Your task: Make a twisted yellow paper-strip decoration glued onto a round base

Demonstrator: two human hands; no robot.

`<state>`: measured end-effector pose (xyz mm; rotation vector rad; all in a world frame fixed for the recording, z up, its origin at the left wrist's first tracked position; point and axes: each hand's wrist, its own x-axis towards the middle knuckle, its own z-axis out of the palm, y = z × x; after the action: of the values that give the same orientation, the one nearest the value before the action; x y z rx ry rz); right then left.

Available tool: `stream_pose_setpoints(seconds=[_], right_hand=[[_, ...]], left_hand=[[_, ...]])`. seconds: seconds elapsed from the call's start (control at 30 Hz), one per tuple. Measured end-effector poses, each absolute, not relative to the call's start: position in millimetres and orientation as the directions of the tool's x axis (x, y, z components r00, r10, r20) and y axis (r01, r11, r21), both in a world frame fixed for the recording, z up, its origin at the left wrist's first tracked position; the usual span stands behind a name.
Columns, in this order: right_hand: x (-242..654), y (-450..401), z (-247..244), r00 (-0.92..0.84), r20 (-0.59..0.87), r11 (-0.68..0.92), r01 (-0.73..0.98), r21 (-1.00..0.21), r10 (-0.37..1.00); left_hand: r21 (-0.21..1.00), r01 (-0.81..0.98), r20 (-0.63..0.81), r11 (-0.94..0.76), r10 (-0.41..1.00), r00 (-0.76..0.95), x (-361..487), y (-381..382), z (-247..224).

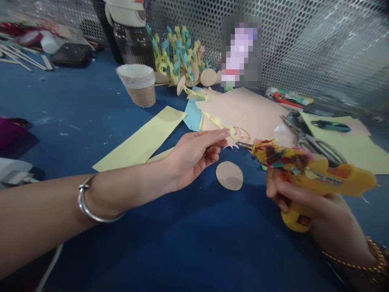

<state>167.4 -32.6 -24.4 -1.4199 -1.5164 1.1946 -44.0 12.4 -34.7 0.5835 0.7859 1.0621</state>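
Note:
My left hand (pixel 199 158) pinches the near end of a thin twisted yellow paper strip (pixel 214 120), which stretches up and left over pale pink paper (pixel 243 107). My right hand (pixel 300 194) is wrapped round a yellow glue gun (pixel 322 174) smeared with coloured scraps. The gun's metal nozzle points left, close to the strip's end at my left fingertips; whether they touch is unclear. Below the fingers a pale round paper disc (pixel 229 175) lies on the blue table (pixel 182 243).
A paper cup (pixel 139 85), dark bottle (pixel 133 44) and curly paper strips (pixel 179 56) stand at the back. Yellow paper (pixel 142 138) lies left of centre. Scissors (pixel 316 144), a green-handled cutter (pixel 330 125) and more yellow paper (pixel 361 148) lie right. A white plug (pixel 18 172) sits left.

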Motion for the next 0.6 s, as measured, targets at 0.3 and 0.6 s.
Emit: stream_pose_setpoints(seconds=[0.3, 0.6], right_hand=[[169.3, -37.7, -26.2, -0.133, -0.092, -0.044, 0.322, -0.946, 0.987], [166.0, -31.7, -22.6, -0.154, -0.015, 0.034, 0.31, -0.95, 0.988]], left_hand=[[0.791, -0.505, -0.228, 0.346, 0.932, 0.281, -44.6, 11.4, -39.2], [0.781, -0.514, -0.221, 0.355, 0.927, 0.305, -45.3, 10.8, -38.2]])
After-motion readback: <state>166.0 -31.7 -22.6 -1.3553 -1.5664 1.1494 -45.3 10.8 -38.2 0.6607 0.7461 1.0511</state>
